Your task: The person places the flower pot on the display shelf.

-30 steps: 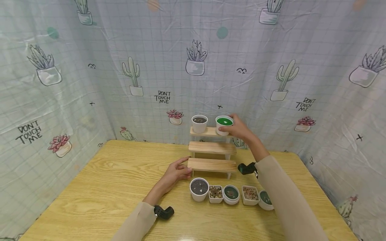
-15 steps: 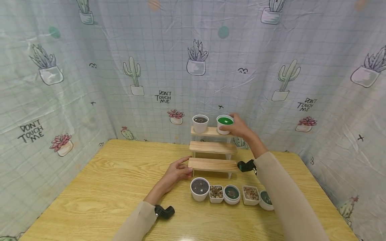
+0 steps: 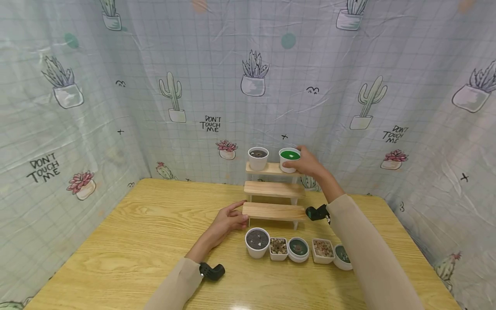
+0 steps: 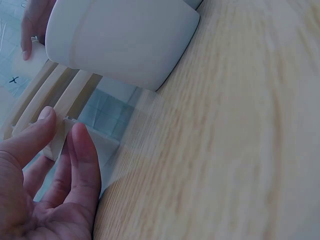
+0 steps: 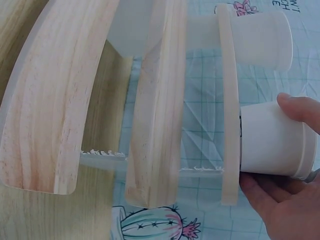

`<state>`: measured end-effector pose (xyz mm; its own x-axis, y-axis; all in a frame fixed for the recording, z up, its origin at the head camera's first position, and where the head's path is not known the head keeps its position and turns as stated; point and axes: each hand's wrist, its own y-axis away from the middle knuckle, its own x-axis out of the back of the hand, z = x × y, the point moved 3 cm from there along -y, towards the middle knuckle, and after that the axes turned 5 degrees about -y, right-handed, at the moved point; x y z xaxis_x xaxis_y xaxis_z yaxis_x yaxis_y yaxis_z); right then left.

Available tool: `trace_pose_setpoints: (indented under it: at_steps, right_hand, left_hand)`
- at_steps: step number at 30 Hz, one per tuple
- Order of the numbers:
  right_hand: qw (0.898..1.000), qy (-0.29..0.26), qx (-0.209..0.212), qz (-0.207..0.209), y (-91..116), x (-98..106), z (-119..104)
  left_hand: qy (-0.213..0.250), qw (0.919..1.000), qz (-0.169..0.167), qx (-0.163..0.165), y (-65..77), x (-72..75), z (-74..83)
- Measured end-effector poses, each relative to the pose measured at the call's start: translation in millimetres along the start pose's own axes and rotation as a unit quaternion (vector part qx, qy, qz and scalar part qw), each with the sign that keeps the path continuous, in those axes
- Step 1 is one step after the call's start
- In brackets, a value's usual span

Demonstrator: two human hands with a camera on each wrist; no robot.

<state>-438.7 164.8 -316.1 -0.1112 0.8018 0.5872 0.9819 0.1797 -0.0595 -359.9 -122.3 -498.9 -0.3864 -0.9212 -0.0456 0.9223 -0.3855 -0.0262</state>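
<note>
In the head view, a wooden three-tier plant stand (image 3: 273, 211) rises stepwise toward the curtain. On the right part of its top tier is a white pot with a green surface (image 3: 289, 154). My right hand (image 3: 308, 165) grips that pot, thumb on the near side and fingers behind. The right wrist view has the pot's base (image 5: 255, 145) right at the top board. My left hand (image 3: 227, 219) holds the left end of the lowest tier; in the left wrist view its thumb (image 4: 45, 120) and fingers pinch the board's end. Another white pot (image 3: 257, 161) stands on the top tier's left.
In front of the stand, a row holds a white pot of dark soil (image 3: 257, 241), a square pot of pebbles (image 3: 278, 248), a round green-topped pot (image 3: 298, 249), a square pot of pinkish gravel (image 3: 323, 250) and another round pot (image 3: 342, 257) partly behind my right sleeve. A patterned curtain (image 3: 186, 142) closes the back.
Both hands keep their holds, and the pots and stand stay put. Only the head view shifts very slightly.
</note>
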Motion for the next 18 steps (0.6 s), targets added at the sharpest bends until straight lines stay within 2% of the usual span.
trace_pose_setpoints:
  at_steps: [14, 18]
  right_hand:
    - [1.000, 0.022, 0.007, -0.003, 1.6, 0.7, 1.8]
    - [1.000, 0.014, 0.018, -0.007, 2.7, 1.1, 3.4]
  left_hand:
    - [0.000, 1.0000, -0.002, -0.005, -1.0, 0.2, -0.6]
    - [0.001, 1.0000, -0.005, -0.006, -1.4, 0.2, -0.9]
